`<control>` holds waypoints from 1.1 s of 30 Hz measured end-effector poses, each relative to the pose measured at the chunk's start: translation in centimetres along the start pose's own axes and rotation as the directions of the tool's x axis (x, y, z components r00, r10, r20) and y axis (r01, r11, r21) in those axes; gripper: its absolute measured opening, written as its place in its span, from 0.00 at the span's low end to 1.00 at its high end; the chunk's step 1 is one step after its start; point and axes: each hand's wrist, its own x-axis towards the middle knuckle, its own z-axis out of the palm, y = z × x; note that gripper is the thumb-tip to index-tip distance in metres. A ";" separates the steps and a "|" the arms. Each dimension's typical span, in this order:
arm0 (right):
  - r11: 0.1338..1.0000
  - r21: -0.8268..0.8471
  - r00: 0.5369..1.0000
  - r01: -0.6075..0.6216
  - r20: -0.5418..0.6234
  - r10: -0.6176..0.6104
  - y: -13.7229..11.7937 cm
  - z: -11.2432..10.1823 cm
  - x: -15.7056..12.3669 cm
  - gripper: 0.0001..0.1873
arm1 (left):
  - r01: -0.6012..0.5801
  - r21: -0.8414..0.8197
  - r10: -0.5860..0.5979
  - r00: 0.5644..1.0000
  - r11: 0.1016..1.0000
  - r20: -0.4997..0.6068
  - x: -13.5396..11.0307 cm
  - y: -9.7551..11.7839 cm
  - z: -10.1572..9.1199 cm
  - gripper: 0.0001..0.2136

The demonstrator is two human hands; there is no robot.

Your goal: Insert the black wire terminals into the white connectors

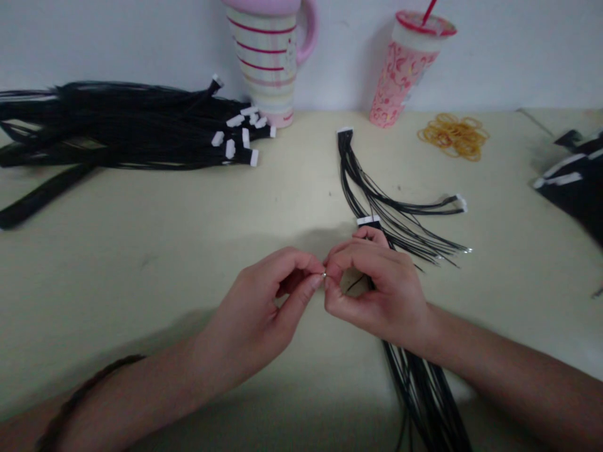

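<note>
Left of the striped mug [266,69] lies a pile of black cables [122,122]. In front of the mug, the left hand [266,301] pinches a tiny shiny piece [324,274], with the right hand [379,289] apparently closed on it too. So small a piece could slip if either pinch loosened. Rightward of the mug, black wires [426,402] run beneath the right hand, where a sideways sweep could snag them.

No readable text, blurred marks [289,50] (on mug [264,78])
</note>
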 end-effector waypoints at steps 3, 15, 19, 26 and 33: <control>0.997 -0.078 1.000 0.014 -0.014 -0.016 -0.1 0.1 -0.1 0.03 | 0.093 -0.099 -0.091 0.996 0.991 0.020 0.0 0.2 0.1 0.04; 0.996 -0.085 0.998 -0.013 -0.057 0.008 -0.1 0.1 -0.1 0.05 | 0.186 -0.228 -0.173 0.982 0.956 0.077 1.0 0.4 -0.2 0.05; 0.999 -0.044 0.998 -0.032 -0.061 0.029 -0.2 0.0 -0.2 0.05 | 0.209 -0.277 -0.187 0.977 0.938 0.102 1.1 0.0 -0.5 0.05; 0.994 -0.023 0.992 -0.104 -0.073 0.102 -0.2 -0.8 0.6 0.06 | 0.300 -0.260 -0.271 0.952 0.918 0.143 1.2 -0.4 -0.8 0.11; 0.961 -0.260 0.988 -0.098 0.088 0.125 0.0 -5.7 3.0 0.07 | 0.261 -0.184 -0.247 0.964 0.948 0.094 1.0 0.4 -0.7 0.11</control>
